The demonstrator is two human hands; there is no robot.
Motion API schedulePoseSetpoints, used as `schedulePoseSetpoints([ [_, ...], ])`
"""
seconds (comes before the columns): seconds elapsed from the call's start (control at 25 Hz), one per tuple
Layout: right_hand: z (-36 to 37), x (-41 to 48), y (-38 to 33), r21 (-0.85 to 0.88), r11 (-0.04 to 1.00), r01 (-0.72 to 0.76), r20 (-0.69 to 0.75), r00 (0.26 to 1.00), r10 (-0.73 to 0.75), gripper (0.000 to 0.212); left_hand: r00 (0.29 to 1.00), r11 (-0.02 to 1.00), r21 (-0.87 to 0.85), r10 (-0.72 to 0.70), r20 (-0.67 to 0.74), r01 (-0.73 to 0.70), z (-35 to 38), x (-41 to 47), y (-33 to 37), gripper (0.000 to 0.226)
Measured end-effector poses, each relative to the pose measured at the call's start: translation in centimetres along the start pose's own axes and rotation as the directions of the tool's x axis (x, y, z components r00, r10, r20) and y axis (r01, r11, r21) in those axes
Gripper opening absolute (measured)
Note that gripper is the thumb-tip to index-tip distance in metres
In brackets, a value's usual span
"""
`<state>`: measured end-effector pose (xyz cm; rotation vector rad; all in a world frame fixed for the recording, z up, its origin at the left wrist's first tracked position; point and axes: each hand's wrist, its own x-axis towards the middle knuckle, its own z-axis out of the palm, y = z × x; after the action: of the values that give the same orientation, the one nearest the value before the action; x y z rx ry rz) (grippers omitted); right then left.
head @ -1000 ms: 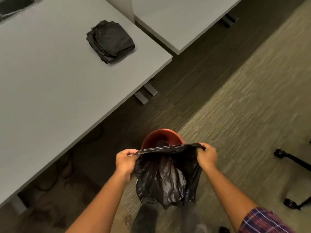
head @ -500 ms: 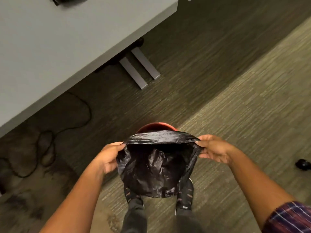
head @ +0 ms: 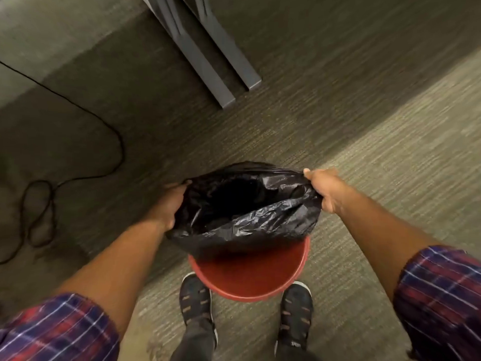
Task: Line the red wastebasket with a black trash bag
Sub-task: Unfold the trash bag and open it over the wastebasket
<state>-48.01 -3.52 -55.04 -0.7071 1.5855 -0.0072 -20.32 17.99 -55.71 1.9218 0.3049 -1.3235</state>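
Probably an office: carpet floor, desk legs.

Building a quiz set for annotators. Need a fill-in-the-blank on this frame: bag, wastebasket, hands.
1. The black trash bag is held open by ____ hands, the left hand and the right hand.
2. The wastebasket is coloured ____.
3. The wastebasket stands between the person's two ____.
4. On the carpet at the left lies a looped black ____.

Missing words: two; red; shoes; cable
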Motion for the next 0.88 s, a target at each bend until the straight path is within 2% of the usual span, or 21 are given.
schedulePoseSetpoints([
  [0.08,-0.8,0.4,1.7,-0.121,0.992,-0.018,-0.045,0.999,0.013,0.022,0.999,0.982,0.188,-0.022,-0.028,0.027,-0.6,1.4,-1.5,0.033],
  [0.16,-2.1,0.0,3.9,-0.221,0.974,-0.043,-0.056,0.998,0.031,0.020,0.999,0.900,0.436,0.024,-0.049,0.000,-1.8,2.0,-2.9,0.036],
  [0.24,-3.6,-0.8,6.1,-0.238,0.970,-0.046,-0.010,0.999,0.045,0.020,0.997,0.829,0.559,0.064,-0.049,-0.026,-2.8,1.7,-3.8,0.034],
  [0.44,-6.6,-2.2,9.5,-0.089,0.996,-0.013,0.122,0.992,0.024,0.023,0.992,0.855,0.505,0.129,0.015,-0.119,-4.9,-0.5,-5.4,0.045],
  [0.56,-7.7,-3.3,10.5,-0.214,0.977,-0.008,0.110,0.993,0.032,0.024,0.986,0.898,0.407,0.137,0.099,-0.166,-6.4,-1.9,-7.1,0.009],
  [0.72,-7.8,-5.4,12.0,-0.351,0.934,-0.063,-0.007,0.998,0.065,0.013,0.982,0.956,0.294,-0.062,0.180,0.006,-8.1,-4.2,-9.5,0.041],
  [0.8,-7.8,-6.4,12.9,-0.411,0.900,-0.147,-0.042,0.989,0.142,0.009,0.974,0.959,0.267,-0.144,0.175,0.093,-8.2,-5.2,-10.6,0.039],
  [0.88,-7.8,-7.2,13.7,-0.459,0.857,-0.235,-0.095,0.972,0.216,0.012,0.973,0.951,0.277,-0.184,0.141,0.139,-8.1,-6.3,-11.6,0.025],
])
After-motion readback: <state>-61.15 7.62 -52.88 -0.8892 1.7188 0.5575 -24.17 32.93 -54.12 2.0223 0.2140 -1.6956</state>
